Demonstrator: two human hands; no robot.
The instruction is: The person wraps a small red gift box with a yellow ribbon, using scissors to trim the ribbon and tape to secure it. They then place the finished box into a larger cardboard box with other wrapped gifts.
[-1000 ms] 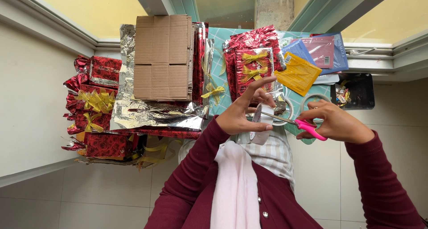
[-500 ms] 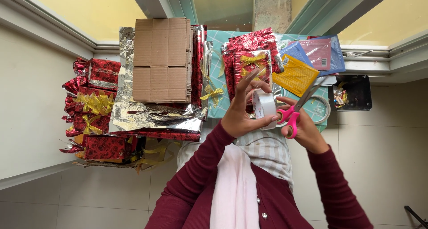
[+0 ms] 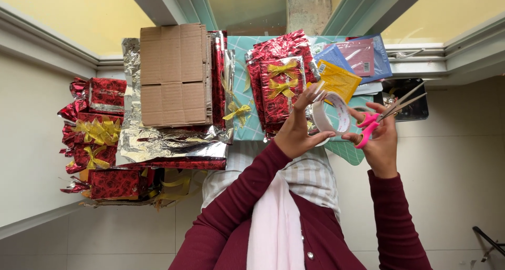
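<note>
Two hands work close together above the bench (image 3: 239,128). Left hand (image 3: 297,130) grips a roll of clear tape (image 3: 330,116), with its fingers (image 3: 310,94) curled over the top of the ring and the thumb at the lower rim. Right hand (image 3: 380,144) has its fingers closed through the pink handles of a pair of scissors (image 3: 386,115); the blades point up and away from the fingertips, slightly parted.

Handling judgement: the roll is probably light and stiff, a hollow ring that resists squeezing. Its outer face is likely slick, and any loose end will be sticky, so the best hold is across the rim or through the core, as the left hand takes it now. The scissors are rigid and sharp at the tip; hold only by the handles.

Just beyond the left fingertips lies a red foil-wrapped parcel with gold bows (image 3: 279,86). Beyond the right fingertips sit a yellow packet (image 3: 339,80) and blue and pink packets (image 3: 363,57). Well to the left of both hands are a flattened cardboard box (image 3: 173,73), crumpled silver foil (image 3: 163,144) and a stack of red wrapped gifts (image 3: 100,138). Nothing stands between roll and blades; the parcels crowd any set-down space.
</note>
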